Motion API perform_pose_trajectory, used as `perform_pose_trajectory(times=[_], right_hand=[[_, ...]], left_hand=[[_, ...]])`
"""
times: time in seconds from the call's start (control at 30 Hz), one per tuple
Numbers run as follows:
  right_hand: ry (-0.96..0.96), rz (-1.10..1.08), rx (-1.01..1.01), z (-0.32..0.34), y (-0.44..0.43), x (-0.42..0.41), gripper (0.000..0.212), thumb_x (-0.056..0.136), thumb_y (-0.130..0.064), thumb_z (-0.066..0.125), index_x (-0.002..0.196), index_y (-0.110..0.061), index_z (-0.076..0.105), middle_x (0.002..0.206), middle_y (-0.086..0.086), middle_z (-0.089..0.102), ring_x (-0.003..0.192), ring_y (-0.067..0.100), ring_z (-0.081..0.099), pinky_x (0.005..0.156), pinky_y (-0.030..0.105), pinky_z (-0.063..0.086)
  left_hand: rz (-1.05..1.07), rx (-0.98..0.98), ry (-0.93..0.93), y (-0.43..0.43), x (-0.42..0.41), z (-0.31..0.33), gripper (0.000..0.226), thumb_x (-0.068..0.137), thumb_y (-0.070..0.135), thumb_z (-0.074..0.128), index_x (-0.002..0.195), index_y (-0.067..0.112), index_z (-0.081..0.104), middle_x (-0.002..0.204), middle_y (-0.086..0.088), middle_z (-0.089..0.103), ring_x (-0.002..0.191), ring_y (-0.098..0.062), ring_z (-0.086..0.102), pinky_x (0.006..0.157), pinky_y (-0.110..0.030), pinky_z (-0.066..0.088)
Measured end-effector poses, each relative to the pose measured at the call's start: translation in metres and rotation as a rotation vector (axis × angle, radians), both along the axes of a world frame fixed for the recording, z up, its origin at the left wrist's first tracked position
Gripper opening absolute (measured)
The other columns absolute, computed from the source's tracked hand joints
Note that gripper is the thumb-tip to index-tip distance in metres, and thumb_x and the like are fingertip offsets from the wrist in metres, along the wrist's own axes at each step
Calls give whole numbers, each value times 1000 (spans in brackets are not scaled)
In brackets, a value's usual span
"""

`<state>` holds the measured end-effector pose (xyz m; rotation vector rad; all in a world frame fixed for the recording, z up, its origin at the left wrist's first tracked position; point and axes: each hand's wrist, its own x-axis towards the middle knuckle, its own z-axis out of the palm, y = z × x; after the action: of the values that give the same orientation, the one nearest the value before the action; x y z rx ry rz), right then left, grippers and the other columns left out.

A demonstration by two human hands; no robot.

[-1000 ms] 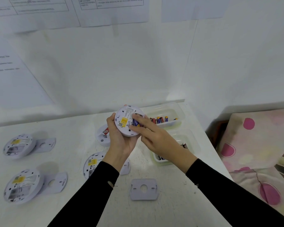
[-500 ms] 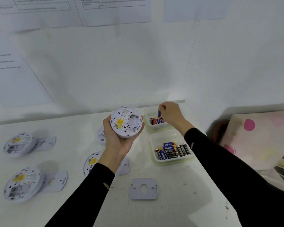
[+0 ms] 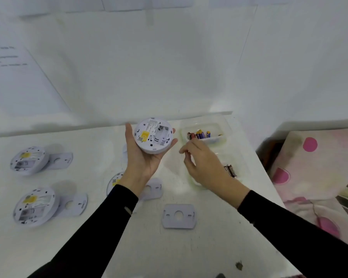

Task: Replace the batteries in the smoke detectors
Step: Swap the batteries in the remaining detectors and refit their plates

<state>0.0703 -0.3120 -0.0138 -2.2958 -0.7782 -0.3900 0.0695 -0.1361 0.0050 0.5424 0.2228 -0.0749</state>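
The right hand [image 3: 201, 167] covers most of the near tray [image 3: 243, 177]; only a few batteries [image 3: 230, 170] show past the wrist. Its curled fingers are blurred, so whether they pinch anything cannot be told. The left forearm [image 3: 117, 207] hides most of a table detector [image 3: 114, 180] and part of its plate [image 3: 154, 189]. A white shape [image 3: 125, 152] peeps from behind the left hand [image 3: 143, 161], too little to name. Print on the held detector [image 3: 153, 135] is too small to read. Wall sheets [image 3: 8, 63] are cut off left and top, their text blurred. The dotted cloth [image 3: 313, 167] runs off the right edge.
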Motion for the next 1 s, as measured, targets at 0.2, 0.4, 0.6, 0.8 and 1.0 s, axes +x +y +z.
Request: perform_pose_trajectory(times=[0.2,0.4,0.6,0.8,1.0], right_hand=[[162,357,-343,-58,-11,-81,52,83,-50,63,122,-17,57,123,5,56,113,22,52,98,31,42],[229,392,-309,-67,-12,-89,49,78,-44,67,120,-21,56,120,-2,57,110,20,52,94,33,41],[167,426,-112,-25,48,-69,47,71,-29,75,112,-14,58,114,1,57,103,21,52,93,30,42],[394,356,-4,17,139,-6,53,76,-20,77,122,-15,52,119,-4,52,111,12,44,96,21,37],[464,306,-94,11,223,32,51,76,-26,75,118,-17,49,114,-5,56,106,17,52,94,33,40]], left_hand=[[1,27,-17,22,-12,-1,73,75,24,76,139,0,47,145,-28,47,133,-47,47,95,-61,50],[69,96,22,49,-36,-10,39,92,5,46,131,3,49,133,-28,56,122,-46,57,96,-63,49],[117,198,86,108,-47,-8,36,94,3,46,130,1,52,125,-25,64,118,-41,62,98,-56,51],[204,519,89,191,-41,-3,27,100,14,51,124,4,60,118,-13,71,110,-26,68,85,-39,60],[256,756,231,265,-35,-8,27,98,32,59,115,12,60,112,-5,70,102,-22,67,74,-32,57]])
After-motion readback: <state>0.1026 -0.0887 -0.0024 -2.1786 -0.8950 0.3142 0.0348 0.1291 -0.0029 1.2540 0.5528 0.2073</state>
